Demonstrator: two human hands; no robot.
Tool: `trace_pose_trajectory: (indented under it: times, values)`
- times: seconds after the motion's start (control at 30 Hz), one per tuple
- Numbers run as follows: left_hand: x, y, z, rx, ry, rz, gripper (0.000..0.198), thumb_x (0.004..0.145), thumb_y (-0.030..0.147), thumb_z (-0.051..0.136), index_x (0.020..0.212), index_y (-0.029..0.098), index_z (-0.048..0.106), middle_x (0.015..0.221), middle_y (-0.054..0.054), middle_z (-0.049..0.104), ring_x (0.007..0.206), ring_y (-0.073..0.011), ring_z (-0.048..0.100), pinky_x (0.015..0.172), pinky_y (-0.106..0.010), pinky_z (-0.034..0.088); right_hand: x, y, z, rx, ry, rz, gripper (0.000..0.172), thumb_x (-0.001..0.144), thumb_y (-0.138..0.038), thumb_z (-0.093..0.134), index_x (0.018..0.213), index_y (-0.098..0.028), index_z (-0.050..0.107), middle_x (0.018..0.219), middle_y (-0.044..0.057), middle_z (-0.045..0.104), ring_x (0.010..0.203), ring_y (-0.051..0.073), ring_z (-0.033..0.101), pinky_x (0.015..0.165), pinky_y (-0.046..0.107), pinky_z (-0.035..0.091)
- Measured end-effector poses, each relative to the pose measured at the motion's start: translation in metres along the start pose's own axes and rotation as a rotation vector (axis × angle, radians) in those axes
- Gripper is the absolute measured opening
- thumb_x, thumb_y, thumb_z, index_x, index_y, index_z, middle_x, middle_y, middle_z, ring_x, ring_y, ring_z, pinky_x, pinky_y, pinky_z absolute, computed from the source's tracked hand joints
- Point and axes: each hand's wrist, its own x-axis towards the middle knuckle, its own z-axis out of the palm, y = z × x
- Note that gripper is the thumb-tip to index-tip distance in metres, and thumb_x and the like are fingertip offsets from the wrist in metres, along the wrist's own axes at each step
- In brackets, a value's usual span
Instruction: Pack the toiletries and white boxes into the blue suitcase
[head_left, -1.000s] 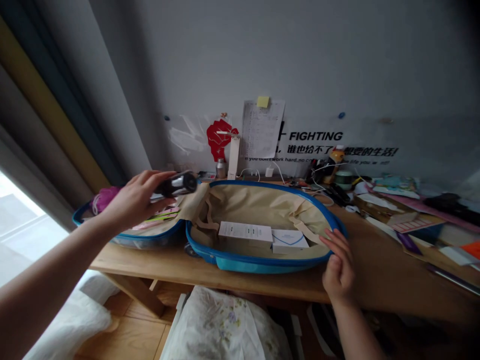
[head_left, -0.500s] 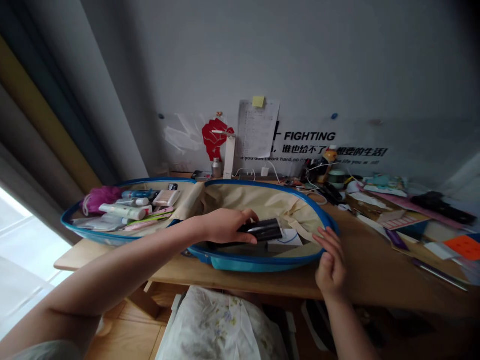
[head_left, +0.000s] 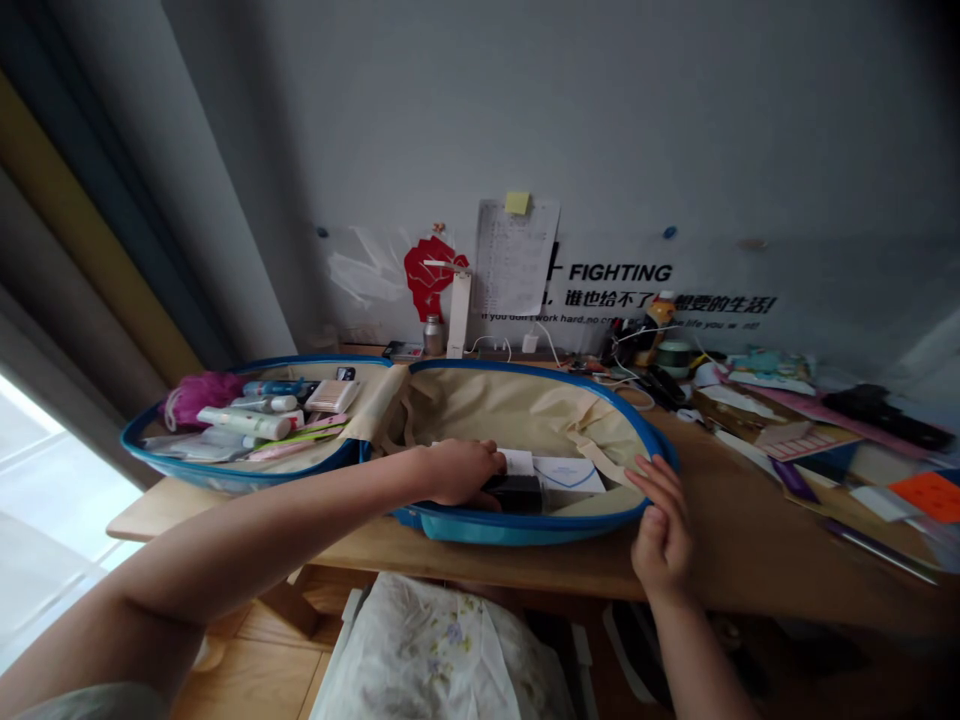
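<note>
An open suitcase with a blue rim (head_left: 525,530) and beige lining lies on the wooden desk. My left hand (head_left: 466,472) is down inside its right half, fingers wrapped round a black box-like item (head_left: 517,494) low near the front rim. Beside that item lies a white box (head_left: 570,474) with a blue line. My right hand (head_left: 664,520) rests against the right end of the rim, its fingers apart and holding nothing. A beige strap (head_left: 600,458) runs down the lining close to it.
The suitcase's left half holds a purple bath puff (head_left: 202,398), a white tube (head_left: 244,422) and other toiletries. A white lamp (head_left: 459,315) stands behind. Papers, a purple-handled tool (head_left: 793,480) and a pen (head_left: 879,550) lie on the desk (head_left: 735,560) at right.
My left hand has lowered the black item toward the suitcase's front side and slightly left, uncovering more of the white box. My right hand has stayed at the rim.
</note>
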Motion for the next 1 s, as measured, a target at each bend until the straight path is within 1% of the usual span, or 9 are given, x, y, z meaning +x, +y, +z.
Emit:
trace_pose_trajectory:
  times: [0.13,0.3,0.5,0.63,0.73,0.87,1.0]
  values:
    - [0.004,0.003,0.002,0.033,-0.027,-0.016,0.046,0.089,0.042,0.066,0.127,0.018,0.059,0.129,-0.017,0.062,0.116,-0.0325,0.065,0.086,-0.037,0.054,0.000,0.001,-0.001,-0.016,-0.007,-0.013,0.041,0.104,-0.030,0.033,0.127,-0.021,0.065,0.129,0.013,0.066,0.134,0.029,0.053,0.108,0.056,0.045]
    - [0.008,0.006,0.003,0.049,-0.050,-0.040,0.048,0.087,0.037,0.069,0.129,0.018,0.056,0.129,-0.016,0.062,0.117,-0.0313,0.065,0.090,-0.036,0.053,0.001,-0.001,-0.001,-0.016,-0.016,-0.015,0.040,0.104,-0.028,0.033,0.128,-0.021,0.064,0.130,0.013,0.065,0.135,0.029,0.053,0.109,0.055,0.045]
    - [-0.005,-0.007,-0.003,0.043,-0.087,-0.091,0.052,0.083,0.036,0.073,0.131,0.022,0.057,0.132,-0.012,0.063,0.115,-0.0309,0.066,0.087,-0.035,0.054,0.001,-0.001,-0.001,-0.019,-0.012,-0.014,0.040,0.104,-0.029,0.033,0.127,-0.020,0.064,0.128,0.014,0.066,0.135,0.029,0.053,0.107,0.057,0.045]
    - [-0.015,-0.016,-0.007,0.056,-0.105,-0.146,0.044,0.083,0.034,0.073,0.124,0.023,0.064,0.123,-0.010,0.070,0.112,-0.0298,0.068,0.086,-0.034,0.053,0.001,0.000,-0.001,-0.021,-0.014,-0.010,0.040,0.103,-0.030,0.033,0.125,-0.020,0.065,0.127,0.014,0.067,0.133,0.029,0.054,0.107,0.058,0.046]
    - [-0.018,-0.019,-0.006,0.041,-0.104,-0.159,0.036,0.082,0.032,0.072,0.117,0.023,0.068,0.114,-0.008,0.074,0.107,-0.0282,0.070,0.083,-0.033,0.053,0.000,0.000,0.000,-0.006,0.005,0.009,0.041,0.103,-0.033,0.033,0.122,-0.020,0.067,0.125,0.014,0.067,0.132,0.030,0.055,0.107,0.059,0.046]
    - [-0.016,-0.019,-0.003,0.039,-0.064,-0.160,0.031,0.079,0.032,0.074,0.109,0.026,0.071,0.108,-0.006,0.076,0.102,-0.0260,0.071,0.081,-0.032,0.053,0.000,0.000,0.000,-0.009,0.004,0.019,0.041,0.103,-0.033,0.032,0.120,-0.019,0.067,0.125,0.014,0.067,0.133,0.030,0.055,0.108,0.060,0.045]
    - [-0.013,-0.014,-0.005,0.086,-0.084,-0.188,0.030,0.078,0.034,0.075,0.107,0.026,0.072,0.110,-0.008,0.076,0.104,-0.0286,0.071,0.081,-0.034,0.054,0.001,0.000,-0.001,-0.026,-0.006,-0.003,0.041,0.103,-0.031,0.032,0.122,-0.020,0.066,0.127,0.014,0.067,0.132,0.030,0.055,0.107,0.058,0.046]
